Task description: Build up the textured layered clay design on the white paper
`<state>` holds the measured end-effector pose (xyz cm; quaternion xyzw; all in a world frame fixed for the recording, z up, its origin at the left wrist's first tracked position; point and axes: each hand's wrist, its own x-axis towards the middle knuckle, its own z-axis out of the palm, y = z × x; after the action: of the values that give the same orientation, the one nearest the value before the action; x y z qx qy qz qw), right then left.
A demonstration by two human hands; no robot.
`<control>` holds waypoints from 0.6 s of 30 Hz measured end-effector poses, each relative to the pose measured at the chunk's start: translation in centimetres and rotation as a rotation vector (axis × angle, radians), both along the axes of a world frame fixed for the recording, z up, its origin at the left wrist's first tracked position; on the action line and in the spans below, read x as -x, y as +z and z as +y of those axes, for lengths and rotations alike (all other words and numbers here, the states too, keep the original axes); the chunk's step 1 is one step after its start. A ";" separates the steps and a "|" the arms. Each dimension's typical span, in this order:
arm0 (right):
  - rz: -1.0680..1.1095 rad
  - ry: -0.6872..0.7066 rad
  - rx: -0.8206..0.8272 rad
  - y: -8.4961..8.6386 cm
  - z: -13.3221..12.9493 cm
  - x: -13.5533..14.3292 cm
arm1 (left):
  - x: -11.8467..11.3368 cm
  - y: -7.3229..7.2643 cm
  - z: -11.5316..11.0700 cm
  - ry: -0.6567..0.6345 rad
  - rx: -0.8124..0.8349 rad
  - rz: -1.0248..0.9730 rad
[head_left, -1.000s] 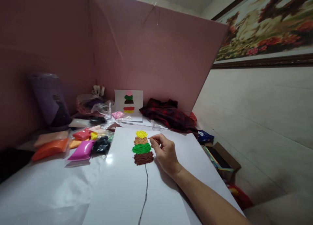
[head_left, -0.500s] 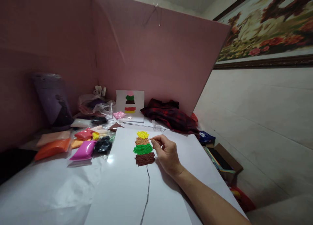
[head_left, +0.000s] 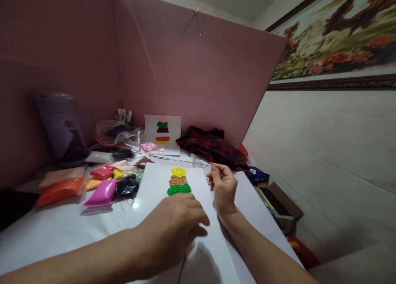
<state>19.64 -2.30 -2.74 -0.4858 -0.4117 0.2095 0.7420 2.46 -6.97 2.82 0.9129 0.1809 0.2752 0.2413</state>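
Observation:
A white sheet (head_left: 145,197) lies on the table with bands of clay on it: a yellow clay patch (head_left: 178,172) on top, an orange-brown clay band (head_left: 178,180), then a green clay band (head_left: 179,189). Over the lower part of this sheet hovers my left hand (head_left: 176,224), slightly blurred, thumb and fingers apart with nothing seen between them; it hides the brown band and most of the dark line below. Right of the bands, my right hand (head_left: 224,189) is raised, thumb and forefinger pinching a tiny bit of orange-brown clay (head_left: 212,164).
Several clay bags lie at left, among them an orange bag (head_left: 60,191) and a magenta bag (head_left: 102,193). Behind stand a purple container (head_left: 63,127) and a card with coloured bands (head_left: 150,129). Dark red plaid cloth (head_left: 213,146) lies at the back; a box (head_left: 286,203) is at right.
My left hand has entered from the lower left, over the sheet. My right hand has moved right and slightly up, away from the clay bands, still pinching. The view has shifted a little.

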 end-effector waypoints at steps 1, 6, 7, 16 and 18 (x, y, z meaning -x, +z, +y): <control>0.036 -0.018 0.002 0.1 0.2 -0.2 | -0.2 -0.5 0.1 -0.091 -0.052 0.090; 0.055 -0.046 -0.016 0.6 0.4 -0.7 | -0.4 -4.4 -0.3 -0.383 -0.206 0.150; 0.046 -0.046 -0.023 0.6 0.3 -0.7 | -0.3 -4.9 -0.3 -0.402 -0.227 0.154; -0.045 -0.017 0.000 0.4 0.3 -0.6 | -0.4 -5.9 0.6 -0.453 -0.141 0.140; -0.058 0.004 0.004 0.1 0.4 -0.5 | -0.6 -6.1 0.9 -0.480 -0.134 0.118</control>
<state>20.15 -1.94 -2.60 -0.4923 -0.4336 0.1973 0.7285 3.10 -6.08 -3.24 0.9581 -0.0461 0.1677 0.2276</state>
